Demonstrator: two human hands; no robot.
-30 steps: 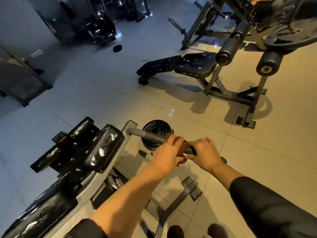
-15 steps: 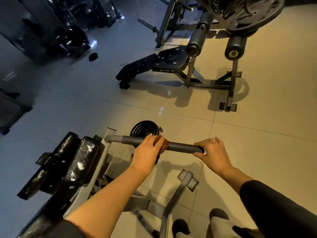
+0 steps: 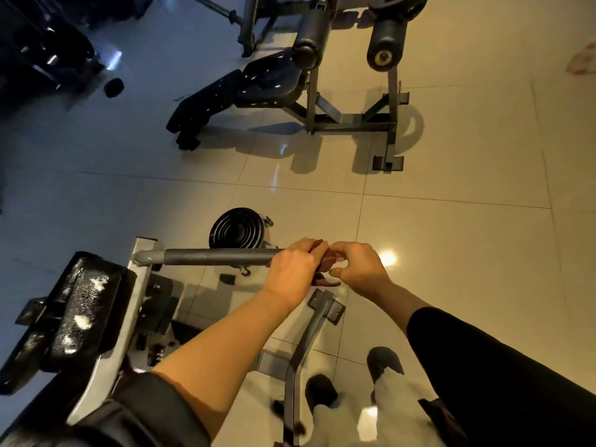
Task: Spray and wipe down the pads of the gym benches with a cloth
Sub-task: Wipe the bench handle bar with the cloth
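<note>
My left hand (image 3: 295,269) grips a reddish-brown cloth (image 3: 324,271) at the right end of a grey padded handle bar (image 3: 219,256) on the near machine. Just beside it, my right hand (image 3: 359,269) has curled fingers that pinch the same cloth. The bar's end is hidden under both hands. A black pad (image 3: 80,304) with white spray foam spots sits at the lower left of this machine. Farther off stands a black bench (image 3: 238,91) with wet specks on its pads.
A stack of black weight plates (image 3: 237,227) lies on the tiled floor behind the bar. The machine's grey foot (image 3: 309,337) runs by my shoes (image 3: 383,359). Two black roller pads (image 3: 311,33) top the far bench frame. Dark equipment fills the upper left.
My left hand slid the cloth rightward along the bar to its end. My right hand left the bar's tip and now pinches the cloth. The camera tilted downward.
</note>
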